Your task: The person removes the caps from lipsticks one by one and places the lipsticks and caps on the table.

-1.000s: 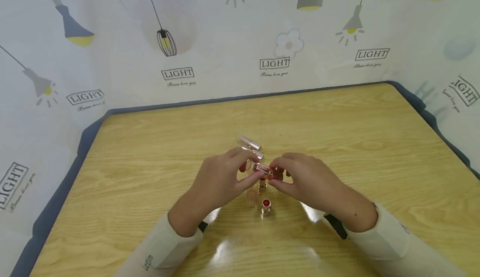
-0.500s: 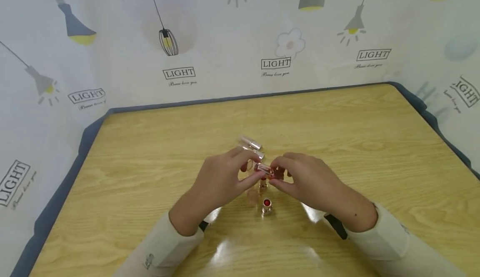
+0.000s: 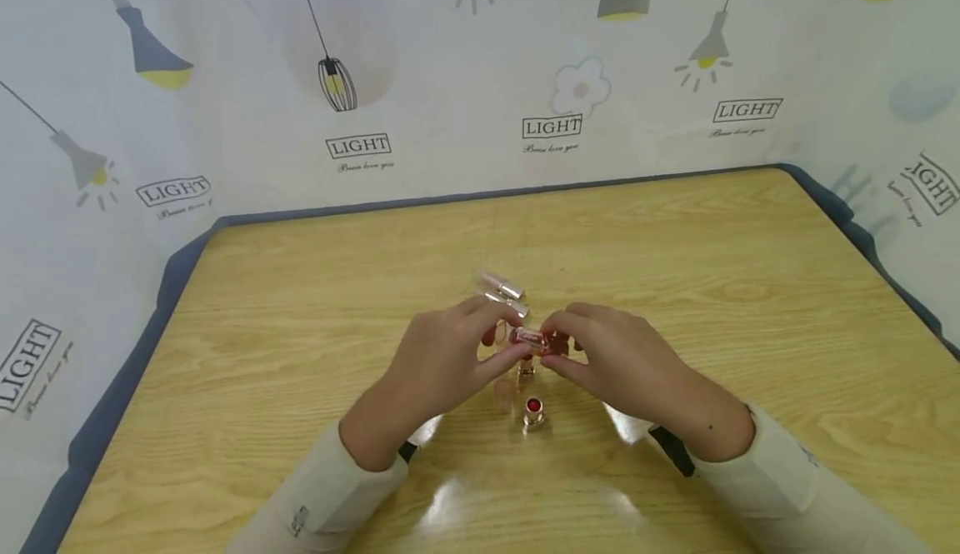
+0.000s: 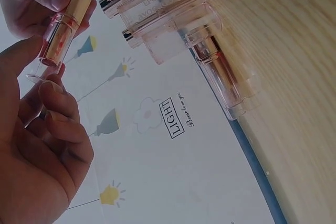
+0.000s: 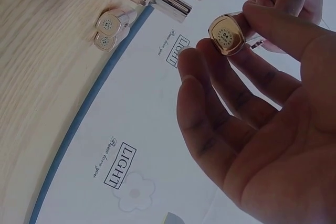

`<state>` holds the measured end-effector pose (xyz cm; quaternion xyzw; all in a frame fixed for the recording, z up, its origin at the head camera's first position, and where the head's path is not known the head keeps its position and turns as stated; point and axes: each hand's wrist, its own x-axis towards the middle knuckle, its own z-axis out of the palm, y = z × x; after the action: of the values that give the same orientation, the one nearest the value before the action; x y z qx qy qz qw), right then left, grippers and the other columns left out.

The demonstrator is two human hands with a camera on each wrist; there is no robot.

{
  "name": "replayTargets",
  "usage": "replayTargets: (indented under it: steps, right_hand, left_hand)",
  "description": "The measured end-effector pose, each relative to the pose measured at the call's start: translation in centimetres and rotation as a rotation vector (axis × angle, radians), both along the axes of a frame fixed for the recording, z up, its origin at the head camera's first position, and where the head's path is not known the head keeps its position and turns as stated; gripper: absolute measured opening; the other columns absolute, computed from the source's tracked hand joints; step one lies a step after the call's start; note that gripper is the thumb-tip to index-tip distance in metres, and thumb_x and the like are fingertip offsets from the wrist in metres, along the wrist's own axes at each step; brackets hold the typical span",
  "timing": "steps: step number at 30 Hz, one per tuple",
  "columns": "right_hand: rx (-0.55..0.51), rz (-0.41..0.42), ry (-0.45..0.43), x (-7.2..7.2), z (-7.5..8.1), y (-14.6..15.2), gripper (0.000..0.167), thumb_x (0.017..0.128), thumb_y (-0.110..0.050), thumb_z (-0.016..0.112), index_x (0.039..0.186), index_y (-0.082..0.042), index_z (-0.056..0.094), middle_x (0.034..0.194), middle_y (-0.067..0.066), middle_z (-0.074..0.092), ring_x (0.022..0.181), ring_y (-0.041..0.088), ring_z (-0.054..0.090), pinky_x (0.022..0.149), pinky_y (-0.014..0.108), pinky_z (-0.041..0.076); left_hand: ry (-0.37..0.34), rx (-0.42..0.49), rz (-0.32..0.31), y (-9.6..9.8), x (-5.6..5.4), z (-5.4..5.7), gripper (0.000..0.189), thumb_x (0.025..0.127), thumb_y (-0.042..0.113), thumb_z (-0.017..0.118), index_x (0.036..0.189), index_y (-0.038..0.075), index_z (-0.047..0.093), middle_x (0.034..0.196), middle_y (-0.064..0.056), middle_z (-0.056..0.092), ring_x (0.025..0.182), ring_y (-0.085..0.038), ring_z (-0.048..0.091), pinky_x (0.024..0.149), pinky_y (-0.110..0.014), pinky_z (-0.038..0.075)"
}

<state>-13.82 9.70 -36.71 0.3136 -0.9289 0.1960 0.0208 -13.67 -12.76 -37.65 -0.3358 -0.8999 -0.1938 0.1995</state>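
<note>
While both forearms reach in from the near side, the left hand (image 3: 438, 358) and the right hand (image 3: 626, 354) meet above the wooden table (image 3: 315, 387), pinching opposite ends of one lipstick (image 3: 530, 338): left on its clear cap (image 4: 38, 72), right on its gold base (image 5: 227, 35). Nearer stands a red-tipped lipstick (image 3: 533, 412), upright; farther off, two cased lipsticks (image 3: 502, 286) lie together (something clear (image 3: 505, 394), perhaps another cap, sits just left of the upright one).

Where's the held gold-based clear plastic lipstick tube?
Head view, right of centre: the tube is pinched by left hand and right hand above the wooden table, two clear plastic tubes beyond.
</note>
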Motion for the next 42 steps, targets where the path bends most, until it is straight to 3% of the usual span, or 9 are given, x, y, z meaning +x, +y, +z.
replayTargets:
  steps: [8,24,42]
  right_hand:
    - [0.014,0.009,-0.028,-0.1,-0.4,-0.1,0.020,0.090,-0.026,0.076,0.106,-0.016,0.071,0.094,-0.006,0.068,0.083,0.012,0.067,0.067,0.028,0.053]
    - [0.038,0.033,-0.060,0.0,-1.1,-0.1,0.019,0.089,-0.026,0.076,0.104,-0.016,0.071,0.094,-0.006,0.069,0.079,0.010,0.065,0.062,0.023,0.049]
    - [0.007,0.032,-0.006,-0.2,-0.6,0.3,0.020,0.088,-0.024,0.078,0.105,-0.016,0.072,0.092,-0.006,0.068,0.075,0.008,0.061,0.061,0.022,0.048]
  left_hand:
    - [-0.010,-0.015,0.003,0.0,0.0,-0.3,0.027,0.087,0.041,0.077,0.103,0.021,0.070,0.079,0.008,0.064,0.059,-0.001,0.050,0.048,-0.014,0.033]
    - [-0.043,-0.069,-0.025,0.2,0.0,-0.5,0.026,0.088,0.041,0.076,0.104,0.022,0.069,0.081,0.008,0.065,0.061,-0.001,0.052,0.049,-0.014,0.033]
    - [0.020,-0.036,-0.028,-0.2,-0.1,-0.2,0.029,0.084,0.042,0.079,0.102,0.021,0.069,0.076,0.007,0.065,0.060,-0.002,0.052,0.048,-0.015,0.033]
